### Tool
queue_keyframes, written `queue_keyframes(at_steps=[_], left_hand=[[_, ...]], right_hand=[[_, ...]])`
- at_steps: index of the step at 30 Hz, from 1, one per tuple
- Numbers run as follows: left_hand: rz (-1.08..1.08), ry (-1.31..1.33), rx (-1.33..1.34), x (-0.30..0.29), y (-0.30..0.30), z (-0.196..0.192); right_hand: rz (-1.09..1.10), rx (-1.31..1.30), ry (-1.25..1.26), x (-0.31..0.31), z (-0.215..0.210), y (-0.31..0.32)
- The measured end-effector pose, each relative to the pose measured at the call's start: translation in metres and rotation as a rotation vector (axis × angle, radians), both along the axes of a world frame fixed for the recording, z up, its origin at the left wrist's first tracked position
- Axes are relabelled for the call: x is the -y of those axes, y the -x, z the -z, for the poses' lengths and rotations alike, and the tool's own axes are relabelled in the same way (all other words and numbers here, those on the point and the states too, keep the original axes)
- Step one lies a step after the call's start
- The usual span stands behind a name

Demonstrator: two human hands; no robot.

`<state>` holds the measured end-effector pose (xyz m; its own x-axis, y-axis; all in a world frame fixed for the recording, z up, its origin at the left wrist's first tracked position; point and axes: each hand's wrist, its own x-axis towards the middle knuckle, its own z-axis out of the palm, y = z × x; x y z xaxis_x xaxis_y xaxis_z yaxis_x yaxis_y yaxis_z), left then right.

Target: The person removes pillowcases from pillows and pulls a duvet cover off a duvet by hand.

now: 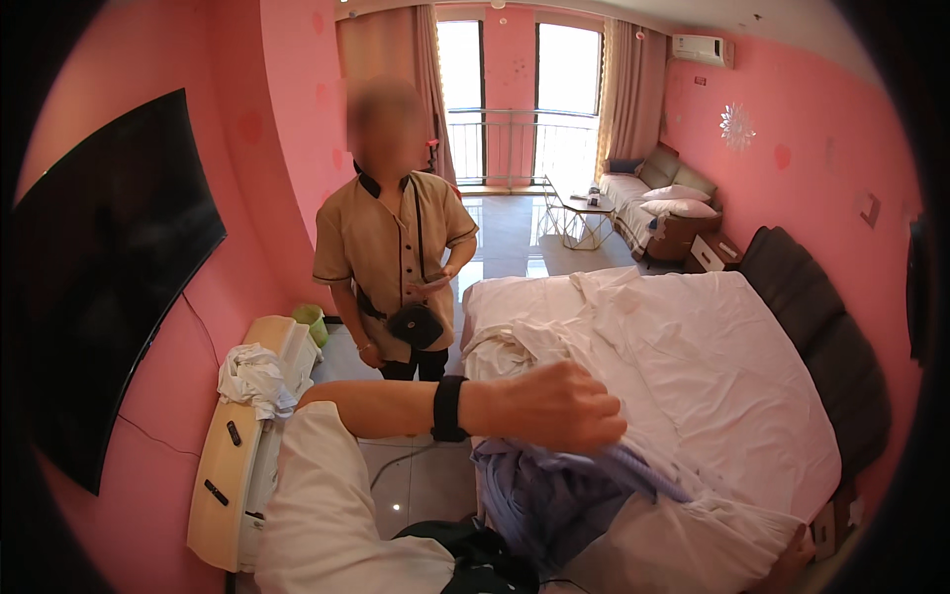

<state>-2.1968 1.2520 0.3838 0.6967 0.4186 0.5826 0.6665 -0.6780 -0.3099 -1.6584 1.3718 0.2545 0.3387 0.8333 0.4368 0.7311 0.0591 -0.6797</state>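
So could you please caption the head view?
Left hand gripping a bluish cloth beside a rumpled white bed.

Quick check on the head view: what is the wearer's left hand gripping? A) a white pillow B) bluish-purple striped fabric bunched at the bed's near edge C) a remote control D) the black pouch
B: the left hand is closed on the bluish-purple striped fabric, which hangs bunched below it against the white sheets of the bed; the right hand is out of view.
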Motion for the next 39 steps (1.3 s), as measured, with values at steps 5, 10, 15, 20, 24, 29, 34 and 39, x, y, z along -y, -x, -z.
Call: queue_keyframes(at_steps=[5, 10, 15, 20, 24, 29, 34, 39], left_hand=[[-0.101, 0.068, 0.096, -0.037, 0.025, 0.042], [-0.426, 0.483, 0.468, -0.086, 0.014, 0.153], [-0.338, 0.838, 0.607, -0.050, -0.029, 0.211], [-0.089, 1.064, 0.766, -0.030, -0.074, 0.203], [0.078, 1.132, 0.645, -0.009, -0.082, 0.184], [0.133, 1.172, 0.683, 0.003, -0.070, 0.158], [0.236, 1.212, 0.757, 0.011, -0.061, 0.164], [0.366, 1.243, 0.628, 0.019, -0.061, 0.153]], right_hand=[[-0.009, 0.236, 0.064, -0.063, 0.042, -0.016], [-0.321, 0.332, 0.193, -0.067, 0.131, 0.090], [-0.652, -0.125, 0.505, 0.048, 0.207, 0.231], [-0.393, -0.348, 0.304, 0.049, 0.337, 0.226], [-0.383, -0.313, 0.336, 0.022, 0.265, 0.242], [-0.424, -0.220, 0.373, 0.045, 0.234, 0.234], [-0.484, -0.166, 0.405, 0.070, 0.219, 0.247], [-0.529, -0.153, 0.429, 0.087, 0.205, 0.267]])
